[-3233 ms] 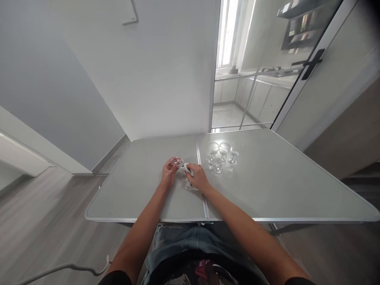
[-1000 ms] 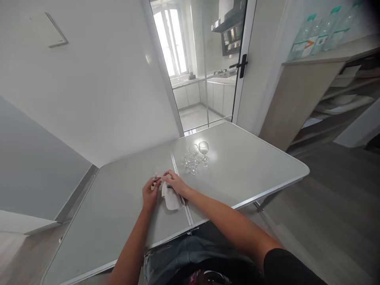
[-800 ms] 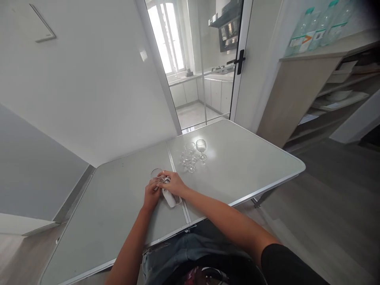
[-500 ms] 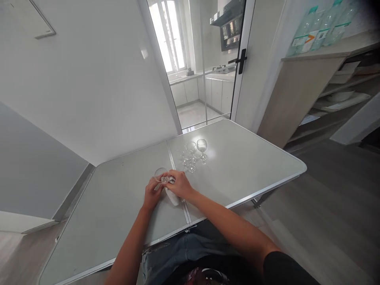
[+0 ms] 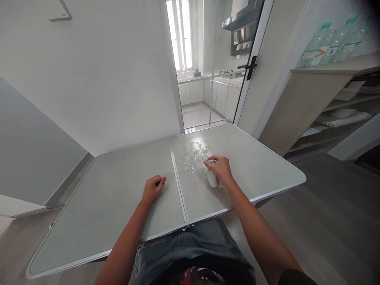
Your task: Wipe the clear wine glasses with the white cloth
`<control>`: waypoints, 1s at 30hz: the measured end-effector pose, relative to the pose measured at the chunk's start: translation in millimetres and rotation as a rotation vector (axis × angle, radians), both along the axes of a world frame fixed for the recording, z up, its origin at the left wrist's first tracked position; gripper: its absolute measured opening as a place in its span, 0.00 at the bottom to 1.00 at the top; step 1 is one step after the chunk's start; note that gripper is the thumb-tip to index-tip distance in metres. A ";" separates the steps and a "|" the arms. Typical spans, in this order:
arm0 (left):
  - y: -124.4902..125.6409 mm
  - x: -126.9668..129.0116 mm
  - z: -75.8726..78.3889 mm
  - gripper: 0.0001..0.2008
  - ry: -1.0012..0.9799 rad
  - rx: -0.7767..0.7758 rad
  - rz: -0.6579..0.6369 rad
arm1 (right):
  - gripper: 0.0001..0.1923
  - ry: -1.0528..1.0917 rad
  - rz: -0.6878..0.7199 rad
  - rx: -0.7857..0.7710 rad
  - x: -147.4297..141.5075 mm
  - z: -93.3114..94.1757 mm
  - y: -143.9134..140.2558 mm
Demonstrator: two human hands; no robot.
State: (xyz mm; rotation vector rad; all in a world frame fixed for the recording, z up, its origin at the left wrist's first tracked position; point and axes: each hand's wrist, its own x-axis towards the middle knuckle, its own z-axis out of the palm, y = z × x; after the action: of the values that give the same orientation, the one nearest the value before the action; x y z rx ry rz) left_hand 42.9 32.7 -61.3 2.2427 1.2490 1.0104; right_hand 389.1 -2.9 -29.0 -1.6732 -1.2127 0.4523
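Right hand [image 5: 221, 168] moved rightward, still grasping white crumpled cloth [image 5: 211, 179] beside clear stemmed glasses [image 5: 194, 148] already grouped; left hand [image 5: 153, 189] loosely clenched.

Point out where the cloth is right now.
In the head view, the cloth is in the right hand, to the right of the table's seam and nearer the wearer than the glasses.

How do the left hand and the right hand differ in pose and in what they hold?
The right hand grips a white cloth; the left hand is curled, with nothing visible in it. The left hand is over the left table panel; the right hand is past the metal seam, near the stemmed glasses. Both are bare.
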 end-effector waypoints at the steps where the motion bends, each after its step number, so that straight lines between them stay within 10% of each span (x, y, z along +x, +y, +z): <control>1: 0.1 0.0 -0.2 0.23 0.012 -0.004 0.002 | 0.15 0.003 0.008 -0.017 0.0 -2.0 5.1; 21: 3.1 -0.8 -5.3 0.21 0.076 0.017 -0.002 | 0.20 -0.028 0.015 -0.107 0.5 -34.0 32.8; 30: 3.5 1.7 -7.2 0.23 0.258 -0.007 -0.041 | 0.10 -0.297 0.043 -0.259 -8.8 -31.5 -8.2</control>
State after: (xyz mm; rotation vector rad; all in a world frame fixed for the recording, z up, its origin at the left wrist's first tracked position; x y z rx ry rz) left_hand 44.6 36.2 -68.5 2.4415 1.2991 0.7172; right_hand 380.4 -11.1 -60.5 -1.9902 -1.4569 0.4105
